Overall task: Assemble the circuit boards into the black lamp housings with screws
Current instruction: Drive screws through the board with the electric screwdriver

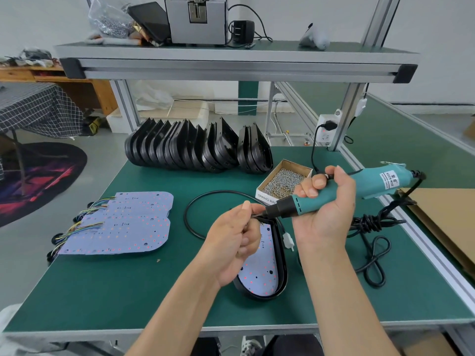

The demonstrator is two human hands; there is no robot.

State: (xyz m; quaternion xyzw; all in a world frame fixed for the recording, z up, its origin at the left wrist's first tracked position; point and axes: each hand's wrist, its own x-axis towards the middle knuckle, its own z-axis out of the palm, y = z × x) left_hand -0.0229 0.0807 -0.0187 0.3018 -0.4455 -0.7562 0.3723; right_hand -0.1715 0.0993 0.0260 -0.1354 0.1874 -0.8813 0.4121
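My right hand (324,209) grips a teal electric screwdriver (367,185), held nearly level with its black nose pointing left. At the bit tip, my left hand (235,240) pinches something small, probably a screw; it is too small to tell. Below both hands a black lamp housing (279,278) lies on the green mat with a white circuit board (259,276) seated inside it. A stack of loose circuit boards (123,224) with coloured wires lies at the left. Several empty black housings (195,147) stand in a row at the back. A cardboard box of screws (282,179) sits beside them.
The screwdriver's black cable (372,253) coils on the mat to the right and another loop (190,217) curves around the middle. A white connector (288,240) lies beside the housing. A wall socket (327,129) hangs on the frame post. Flat cardboard (442,217) lies at the right edge.
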